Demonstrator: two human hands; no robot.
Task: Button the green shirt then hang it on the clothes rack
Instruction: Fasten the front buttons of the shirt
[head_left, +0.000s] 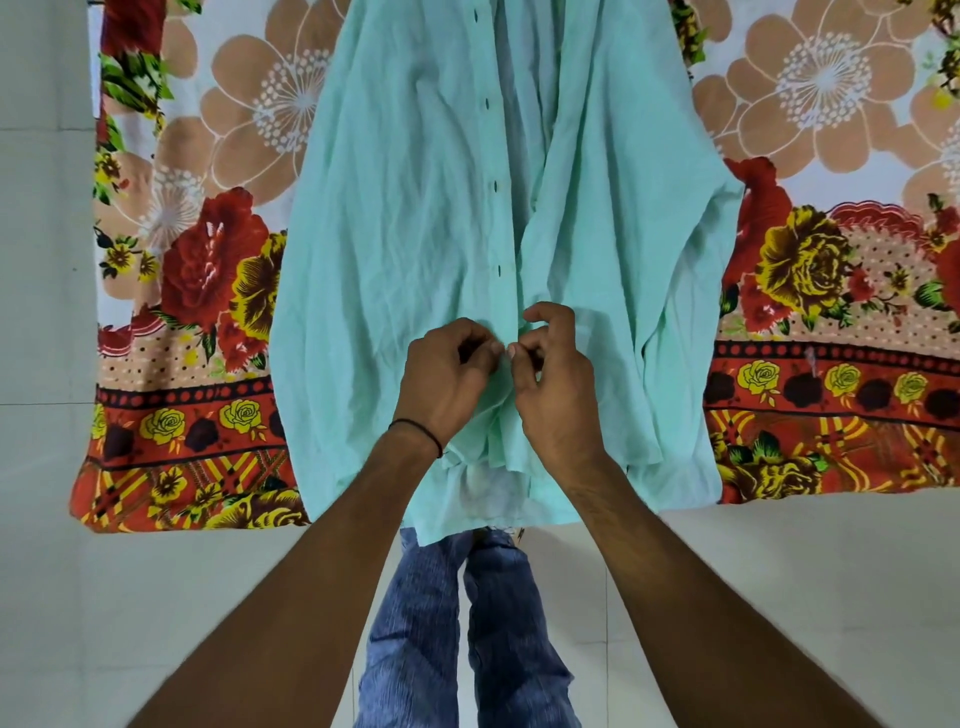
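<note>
A pale green shirt (415, 234) lies spread front-up over a flowered cloth, collar end away from me and out of frame. Its front placket runs down the middle with several dark buttonholes showing open, and the right front panel is folded slightly back. My left hand (447, 379) pinches the left placket edge near the hem. My right hand (553, 374) pinches the facing edge, thumbs and forefingers meeting at one spot. Any button between the fingertips is too small to make out. No clothes rack is in view.
The flowered cloth (197, 270), red, yellow and tan, hangs or lies behind the shirt and spans the frame. White tiled floor (727, 597) surrounds it. My legs in blue jeans (415, 623) show below the shirt hem.
</note>
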